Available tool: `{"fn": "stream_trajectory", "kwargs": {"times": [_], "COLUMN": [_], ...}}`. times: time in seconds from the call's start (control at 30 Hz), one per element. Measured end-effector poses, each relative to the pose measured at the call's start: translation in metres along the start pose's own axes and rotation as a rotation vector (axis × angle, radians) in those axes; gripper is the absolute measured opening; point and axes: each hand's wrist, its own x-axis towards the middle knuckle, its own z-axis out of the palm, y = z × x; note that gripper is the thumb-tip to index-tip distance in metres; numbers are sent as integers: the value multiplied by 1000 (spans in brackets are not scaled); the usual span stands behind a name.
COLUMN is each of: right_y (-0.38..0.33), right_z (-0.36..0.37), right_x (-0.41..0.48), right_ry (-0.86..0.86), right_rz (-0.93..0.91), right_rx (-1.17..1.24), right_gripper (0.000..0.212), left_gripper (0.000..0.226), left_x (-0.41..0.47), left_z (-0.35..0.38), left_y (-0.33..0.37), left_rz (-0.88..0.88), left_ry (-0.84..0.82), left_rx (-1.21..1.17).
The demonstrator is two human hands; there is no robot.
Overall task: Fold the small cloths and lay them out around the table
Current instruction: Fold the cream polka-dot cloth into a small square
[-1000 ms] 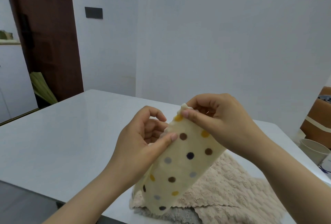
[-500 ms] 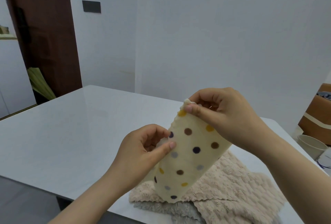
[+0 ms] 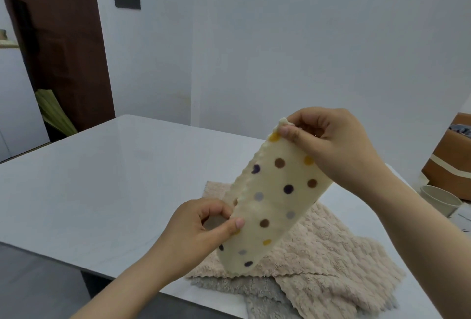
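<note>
Looking down from the head camera, the cream polka-dot cloth (image 3: 277, 199) hangs in the air above the table (image 3: 114, 171), seemingly folded into a long strip; its long axis slants from upper right to lower left, the low end dangling just over the pile; the right hand (image 3: 331, 148) pinches the top corner between thumb and curled fingers; the left hand (image 3: 198, 232) pinches the scalloped edge lower down, thumb on the near face; a beige cloth (image 3: 331, 255) and a grey cloth (image 3: 244, 288) lie rumpled beneath, near the table's front edge; the next fold likely brings the loose lower end up toward the right hand's corner, and the left hand is nearer that end.
</note>
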Motion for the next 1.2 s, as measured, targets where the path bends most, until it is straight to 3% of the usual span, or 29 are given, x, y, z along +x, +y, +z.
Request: {"fn": "stream_trajectory", "kwargs": {"times": [0.53,0.93,1.07,1.2], "right_y": [35,57,63,70], "right_z": [3,5,5,9], "right_x": [6,1,-2,-5], "right_ry": [89,111,132,159], "right_rz": [78,99,96,102], "right_rx": [-64,-111,-104,-70], "right_gripper": [21,20,21,20], "left_gripper": [35,46,54,41], "left_x": [-10,-8,-7,-7], "left_z": [-8,-17,-25,-31], "left_y": [-30,-26,-26,-18], "left_rz": [29,48,38,-14], "left_ry": [-61,262,225,92], "left_rx": [165,26,-68,-229]}}
